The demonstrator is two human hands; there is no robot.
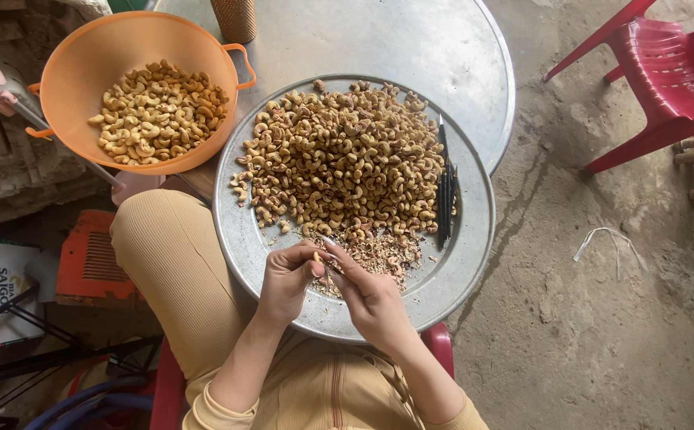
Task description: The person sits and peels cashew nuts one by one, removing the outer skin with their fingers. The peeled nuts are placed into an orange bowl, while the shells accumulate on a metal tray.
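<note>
The left hand (287, 279) pinches a single cashew nut (316, 257) between thumb and fingertips, holding it just above the near part of a round metal tray (474, 239) that rests on the person's lap. The right hand (371, 296) is closed around a thin metal tool (329, 246), its tip touching the nut in the left hand. Directly under both hands lies a small heap of peeled skins and fragments (379, 256). Beyond it, a large pile of unpeeled cashews (339, 155) fills the far half of the tray. A few dark slim tools (445, 187) lie side by side at the right edge of that pile. To the left, touching the tray's rim, an orange plastic basket (92, 60) holds paler, cleaned cashews (156, 111). A red plastic chair (657, 80) stands well apart on the concrete floor.
</note>
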